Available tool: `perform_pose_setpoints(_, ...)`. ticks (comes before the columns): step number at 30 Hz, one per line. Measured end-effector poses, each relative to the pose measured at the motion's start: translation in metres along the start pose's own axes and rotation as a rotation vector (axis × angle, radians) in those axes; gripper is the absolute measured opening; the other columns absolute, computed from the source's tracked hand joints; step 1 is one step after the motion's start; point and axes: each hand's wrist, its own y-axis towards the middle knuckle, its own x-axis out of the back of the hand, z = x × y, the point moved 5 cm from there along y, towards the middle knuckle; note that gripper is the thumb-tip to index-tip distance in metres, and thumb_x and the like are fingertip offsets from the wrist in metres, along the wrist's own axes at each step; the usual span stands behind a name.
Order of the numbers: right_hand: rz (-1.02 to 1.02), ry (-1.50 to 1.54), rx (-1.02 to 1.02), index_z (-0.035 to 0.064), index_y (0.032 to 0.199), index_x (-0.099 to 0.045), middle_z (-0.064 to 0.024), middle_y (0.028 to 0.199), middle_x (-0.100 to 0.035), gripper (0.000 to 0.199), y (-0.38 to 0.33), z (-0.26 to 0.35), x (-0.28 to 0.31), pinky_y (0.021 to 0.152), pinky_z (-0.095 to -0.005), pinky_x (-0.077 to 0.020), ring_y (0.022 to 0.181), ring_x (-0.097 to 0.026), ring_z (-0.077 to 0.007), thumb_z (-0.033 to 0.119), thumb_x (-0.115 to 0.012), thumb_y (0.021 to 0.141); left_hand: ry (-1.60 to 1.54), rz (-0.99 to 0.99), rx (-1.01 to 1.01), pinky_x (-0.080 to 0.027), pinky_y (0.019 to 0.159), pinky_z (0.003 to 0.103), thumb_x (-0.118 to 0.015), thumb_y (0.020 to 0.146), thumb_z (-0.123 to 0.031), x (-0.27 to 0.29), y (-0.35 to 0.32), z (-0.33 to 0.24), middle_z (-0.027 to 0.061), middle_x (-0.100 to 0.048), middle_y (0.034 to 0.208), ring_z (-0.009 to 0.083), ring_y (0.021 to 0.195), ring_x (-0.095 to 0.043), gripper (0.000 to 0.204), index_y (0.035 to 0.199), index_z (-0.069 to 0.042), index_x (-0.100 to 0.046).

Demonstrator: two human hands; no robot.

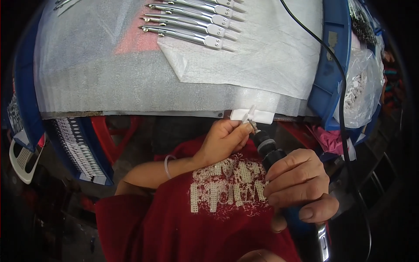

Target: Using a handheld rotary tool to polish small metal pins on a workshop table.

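Observation:
My right hand (299,185) is wrapped around a black electric screwdriver (271,153), its tip tilted up and to the left. That tip meets a small whitish-grey part (248,117), pinched between the thumb and fingers of my left hand (228,139) at the table's front edge. My fingers hide most of the part. Under it, on the edge, lies a white pad (263,116). A shiny metal piece (323,242) shows below my right hand; I cannot tell whether the hand holds it. Several silver drawing compasses (187,37) lie side by side at the table's far middle.
Grey foam sheeting (109,83) and a white sheet (270,65) cover the table. A black cable (338,70) runs down the right side. Blue bins stand right (325,96) and lower left (98,153), the latter holding rows of metal parts. A clear bag (360,87) sits far right.

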Motion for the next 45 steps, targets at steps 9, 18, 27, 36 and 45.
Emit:
perform_pose_setpoints(9,-0.001,-0.048,-0.021,0.0059,0.092,-0.047,-0.0124,0.071,-0.064,0.039,0.002,-0.002,-0.008,0.055,-0.0318,-0.0549,0.059,-0.065,-0.0223,0.011,-0.08,0.072,-0.017,0.013,-0.018,-0.032,0.047,0.018,-0.05,0.098,-0.015,0.001,0.001,0.003,-0.0055,-0.047,0.061,0.0015,0.053,-0.039,0.021,0.097,0.001,-0.063)
perform_pose_setpoints(18,-0.014,-0.031,-0.026,0.0049,0.086,-0.046,-0.0135,0.07,-0.064,0.036,0.008,0.007,-0.008,0.049,-0.0309,-0.0527,0.055,-0.063,-0.0219,0.011,-0.079,0.072,0.066,-0.018,-0.097,-0.035,0.048,0.019,-0.053,0.096,-0.013,-0.011,-0.009,0.005,-0.004,-0.051,0.061,0.0018,0.054,-0.042,0.02,0.093,0.002,-0.065)
perform_pose_setpoints(27,-0.053,0.011,-0.021,0.0048,0.083,-0.047,-0.0124,0.068,-0.063,0.034,0.011,0.009,-0.005,0.049,-0.029,-0.0515,0.056,-0.062,-0.021,0.01,-0.079,0.073,0.161,-0.067,-0.165,-0.037,0.048,0.021,-0.055,0.095,-0.014,-0.015,-0.01,0.01,-0.003,-0.053,0.06,0.0022,0.056,-0.044,0.022,0.089,0.002,-0.066)
perform_pose_setpoints(36,0.048,-0.007,-0.023,0.0052,0.09,-0.047,-0.0124,0.068,-0.063,0.037,0.01,0.005,-0.005,0.049,-0.0289,-0.0511,0.054,-0.061,-0.0215,0.011,-0.079,0.072,0.017,-0.062,-0.095,-0.034,0.049,0.018,-0.052,0.097,-0.016,-0.012,-0.006,0.011,-0.0051,-0.051,0.063,0.0011,0.056,-0.042,0.023,0.088,0.001,-0.064)
perform_pose_setpoints(45,0.0,-0.028,-0.022,0.0058,0.097,-0.046,-0.0141,0.07,-0.064,0.042,0.006,0.018,0.001,0.052,-0.0321,-0.0539,0.056,-0.063,-0.023,0.011,-0.08,0.072,0.004,-0.021,-0.102,-0.033,0.048,0.018,-0.051,0.098,-0.016,-0.013,-0.008,0.004,-0.0045,-0.049,0.062,0.0014,0.054,-0.041,0.023,0.092,0.001,-0.064)
